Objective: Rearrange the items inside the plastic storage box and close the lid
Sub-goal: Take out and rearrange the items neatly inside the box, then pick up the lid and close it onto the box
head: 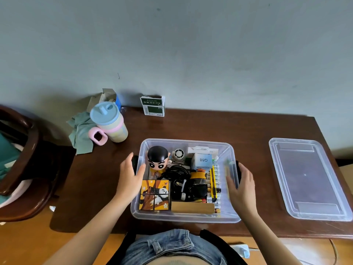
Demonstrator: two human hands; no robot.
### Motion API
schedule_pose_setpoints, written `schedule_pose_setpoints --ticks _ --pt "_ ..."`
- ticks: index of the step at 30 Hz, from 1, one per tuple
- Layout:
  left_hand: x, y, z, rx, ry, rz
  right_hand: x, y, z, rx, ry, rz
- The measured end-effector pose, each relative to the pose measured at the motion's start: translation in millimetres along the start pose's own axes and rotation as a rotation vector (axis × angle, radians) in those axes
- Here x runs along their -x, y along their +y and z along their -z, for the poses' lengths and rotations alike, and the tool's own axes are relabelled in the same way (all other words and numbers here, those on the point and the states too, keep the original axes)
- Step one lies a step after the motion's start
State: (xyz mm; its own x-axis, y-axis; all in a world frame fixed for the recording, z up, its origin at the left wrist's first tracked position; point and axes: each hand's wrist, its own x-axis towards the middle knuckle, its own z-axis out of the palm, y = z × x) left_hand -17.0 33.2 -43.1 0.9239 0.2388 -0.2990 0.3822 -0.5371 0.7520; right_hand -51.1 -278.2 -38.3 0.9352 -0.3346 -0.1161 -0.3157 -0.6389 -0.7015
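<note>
Left grip: the left hand (pixel 129 174) rests against the left wall of the plastic storage box (pixel 186 217), fingers straight and together, thumb hooked over the rim; it presses rather than clamps.
Right grip: the right hand (pixel 241 185) lies flat on the right wall beside the black latch (pixel 238 172), fingers relaxed and apart, holding nothing.
Hand pose: both forearms reach in from the near edge, palms facing each other, bracketing the box.
Box: it sits near the middle of the bench (pixel 191 125), open and full.
Contents: a cartoon figure (pixel 157 159) stands far left, a panda puzzle cube (pixel 154 195) near left, black cables (pixel 179 178) in the middle, a white Q88 carton (pixel 201 161) far right, a yellow utility knife (pixel 214 184) along the right.
Lid: the lid (pixel 305 178) lies well apart on the right of the bench, not yet fitted.
Risk: the figure and carton look tall; in my judgement the lid may not seat flat unless they are laid down.
Risk: sliding the box could topple the upright figure.
</note>
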Motion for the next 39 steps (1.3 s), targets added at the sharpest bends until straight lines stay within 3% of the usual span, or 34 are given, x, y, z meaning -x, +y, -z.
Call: schedule_pose_setpoints --ticks 3,11,14,17,19,21,23,33,39 --pt "-3 -4 -3 0.061 -0.100 0.065 -3 3 -4 -0.048 -0.063 -0.029" --pt "-24 10 -9 0.055 -0.138 0.040 -24 -5 2 -0.007 -0.071 -0.023" --pt "-29 16 -9 0.053 -0.153 0.044 -28 -22 -1 0.351 -0.020 -0.061" --pt "-29 19 -8 0.090 -0.165 0.064 -17 -63 -17 0.370 0.197 0.257" --pt "-28 20 -7 0.123 -0.168 0.073 -7 -87 -37 0.242 -0.043 0.410" --pt "-27 22 -6 0.140 -0.164 0.087 2 -101 -60 0.135 -0.459 0.362" --pt "-27 23 -5 0.136 -0.160 0.084 4 -102 -76 0.130 -0.629 0.293" --pt "-24 23 -12 0.074 -0.060 0.091 6 -92 -68 -0.043 -0.502 0.128" --pt "-8 48 -13 -0.069 0.166 -0.206 14 -57 -25 -0.212 -0.290 0.075"
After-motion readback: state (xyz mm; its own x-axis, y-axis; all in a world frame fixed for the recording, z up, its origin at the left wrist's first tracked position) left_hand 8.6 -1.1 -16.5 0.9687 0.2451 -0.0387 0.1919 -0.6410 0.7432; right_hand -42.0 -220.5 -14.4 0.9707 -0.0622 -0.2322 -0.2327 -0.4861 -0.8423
